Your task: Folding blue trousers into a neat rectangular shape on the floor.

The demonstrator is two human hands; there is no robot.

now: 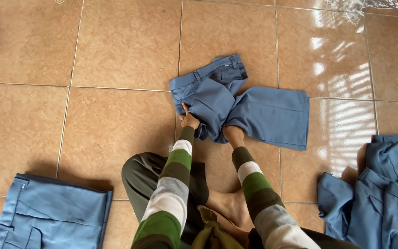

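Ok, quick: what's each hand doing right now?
Left hand: fingers closed on the blue shorts.
Right hand: mostly hidden under the shorts' fabric; grip cannot be told.

Tiled floor in daylight

The floor (116, 41) is covered with large square tiles of orange-beige colour, a little marbled, with thin grey grout lines (72, 60) between them. The tiles are glossy. On the right side, bright light falls in narrow stripes (351, 106) on the floor, like from a window with slats, and it makes a strong white shine there. At the top right edge lies a piece of clear plastic wrap (365, 5), crumpled and shiny. No wall or furniture can be seen from here.
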